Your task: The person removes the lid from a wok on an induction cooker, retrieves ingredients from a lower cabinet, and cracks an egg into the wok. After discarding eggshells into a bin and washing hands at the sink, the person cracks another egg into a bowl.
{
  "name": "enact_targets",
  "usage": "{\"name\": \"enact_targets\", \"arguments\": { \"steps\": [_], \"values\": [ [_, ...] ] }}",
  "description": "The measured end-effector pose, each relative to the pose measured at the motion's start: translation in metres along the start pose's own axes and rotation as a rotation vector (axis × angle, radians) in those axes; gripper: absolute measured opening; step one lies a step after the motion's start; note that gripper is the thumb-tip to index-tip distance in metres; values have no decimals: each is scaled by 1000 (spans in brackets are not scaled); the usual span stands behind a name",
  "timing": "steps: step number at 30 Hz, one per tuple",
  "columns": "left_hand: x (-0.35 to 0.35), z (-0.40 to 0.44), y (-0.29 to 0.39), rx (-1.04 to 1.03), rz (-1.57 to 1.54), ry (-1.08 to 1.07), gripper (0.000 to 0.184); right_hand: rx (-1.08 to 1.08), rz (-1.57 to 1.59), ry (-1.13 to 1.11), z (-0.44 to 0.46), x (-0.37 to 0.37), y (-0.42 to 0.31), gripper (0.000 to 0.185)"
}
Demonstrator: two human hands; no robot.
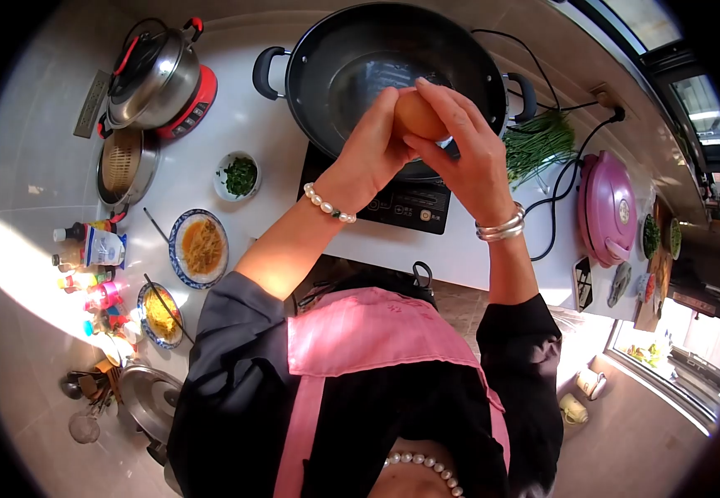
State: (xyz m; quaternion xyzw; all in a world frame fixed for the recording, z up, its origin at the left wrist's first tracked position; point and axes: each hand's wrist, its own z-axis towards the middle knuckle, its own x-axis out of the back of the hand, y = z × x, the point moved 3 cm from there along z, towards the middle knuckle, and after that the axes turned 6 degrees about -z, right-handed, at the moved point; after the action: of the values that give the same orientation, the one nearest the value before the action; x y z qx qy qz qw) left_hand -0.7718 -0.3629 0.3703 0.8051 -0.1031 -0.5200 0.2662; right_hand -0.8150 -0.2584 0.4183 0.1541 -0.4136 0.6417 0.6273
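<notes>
A brown egg [414, 116] was held in the air above the near side of the black wok [314, 79], clasped between the left hand [372, 137] and the right hand [466, 133]. The fingers [450, 106] of the right hand were bent round it, reaching over its far and right sides, with the thumb pressing on its near side, so that they pinched the shell. The left hand closed on its left side, one digit lying along the far-left edge; the rest of that grip was hidden behind the hand and the egg. The middle of the shell showed between the two hands.

The wok stood over a black cooktop [414, 217] on the white desk [240, 104], one handle to its left and one to its right. Left of the cooktop was a small bowl [221, 187] of chopped greens [240, 176]. Nearer and further left lay a blue-rimmed plate [176, 264] with orange-brown food [202, 246], and nearer still a second patterned dish [148, 325] with yellow food [161, 313]. A steel pot [146, 93] sat on a red base [198, 108] at the far left. Right of the wok lay long green stalks [538, 143], and beyond them, further right, a pink appliance [602, 207].
</notes>
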Motion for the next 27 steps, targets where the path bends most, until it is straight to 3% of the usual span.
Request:
{"name": "enact_targets", "arguments": {
  "steps": [1,4,5,8,9,12,16,25,27],
  "values": [
    [6,2,-1,48,16,-21,27,5,25,30,1,0,0,53],
    [27,11,2,150,0,-75,28,-259,611,168,5,10,3,55],
    [29,12,3,170,-43,-91,29,-387,777,168,9,17,0,45],
    [38,16,13,256,-193,-79,30,-647,1383,-16,10,10,29,40],
    [38,16,16,290,-248,-62,30,-724,1286,-97,11,7,29,45],
    [35,13,28,228,-298,159,26,-794,1493,-199,8,-3,38,43],
    [38,13,41,208,-169,192,23,-881,1468,-254,2,-11,43,41],
    [4,-11,55,-43,766,-256,43,-917,1199,-290,1,-14,33,37],
    [7,-11,51,-66,785,-232,41,-884,1202,-272,1,-14,26,43]
  ]
}}
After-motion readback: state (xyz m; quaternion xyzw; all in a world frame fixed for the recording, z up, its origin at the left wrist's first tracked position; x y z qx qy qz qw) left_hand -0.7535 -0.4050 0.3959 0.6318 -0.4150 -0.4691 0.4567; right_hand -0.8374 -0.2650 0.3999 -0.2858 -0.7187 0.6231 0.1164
